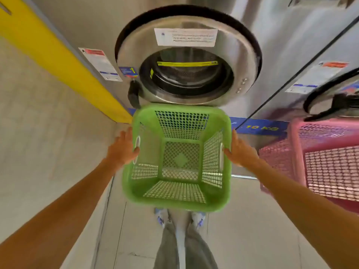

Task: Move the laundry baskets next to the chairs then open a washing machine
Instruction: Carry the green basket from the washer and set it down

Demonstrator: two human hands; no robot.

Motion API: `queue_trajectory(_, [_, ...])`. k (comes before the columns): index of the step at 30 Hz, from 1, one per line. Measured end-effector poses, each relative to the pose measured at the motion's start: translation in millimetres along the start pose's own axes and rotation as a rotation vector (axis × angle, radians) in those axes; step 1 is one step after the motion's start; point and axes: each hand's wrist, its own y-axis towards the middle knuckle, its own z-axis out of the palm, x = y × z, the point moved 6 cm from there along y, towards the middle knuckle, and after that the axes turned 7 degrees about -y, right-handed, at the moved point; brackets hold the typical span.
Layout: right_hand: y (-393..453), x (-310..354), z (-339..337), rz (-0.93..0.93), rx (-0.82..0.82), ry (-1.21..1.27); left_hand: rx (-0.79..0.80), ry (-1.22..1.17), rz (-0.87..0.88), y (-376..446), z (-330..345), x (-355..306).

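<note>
Looking down through the head camera, I am reaching both arms toward a green basket (177, 158) that is sitting just in front of my shoes (198, 219), right below the round door (187, 61) of a washing machine (258, 20). My left hand (122, 150) is lying against the basket's left side with fingers spread and the thumb at the handle slot, so the grip is wide and not yet closed. My right hand (240, 150) is pressing flat on the right side by the other handle slot, fingers likewise loose. The machine door is looking shut, its black handle (133, 94) hanging at the left edge. A pink basket (326, 162) is standing to the right, close beside the green one, under a second machine door (334, 98). A yellow stripe (58, 61) is running along the wall on my left.
</note>
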Motion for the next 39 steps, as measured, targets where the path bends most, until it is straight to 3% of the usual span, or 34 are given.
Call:
queue_trajectory(4, [9.8,1.2,32.6,0.052,-0.065,0.064,-0.039,-0.106,-0.066,16.9,25.6,6.9])
queue_trajectory(8, [9.6,6.7,35.9,0.009,-0.195,0.079,-0.181,-0.171,-0.099,13.2,34.5,11.3])
queue_trajectory(15, [-6.1,28.0,34.3,-0.092,-0.217,-0.006,-0.169,-0.352,-0.175,-71.4,52.3,53.4])
queue_trajectory(23, [-55.0,135.3,74.2,-0.351,-0.177,-0.102,-0.262,-0.582,-0.494,-262.3,77.5,136.8])
queue_trajectory(29, [-128.0,237.2,132.3,-0.602,-0.148,-0.239,-0.419,-0.73,-0.744,-418.9,131.1,197.9])
queue_trajectory(39, [-296.2,364.8,243.2,-0.999,-0.018,-0.479,-0.562,-0.921,-0.924,-656.0,246.2,251.2])
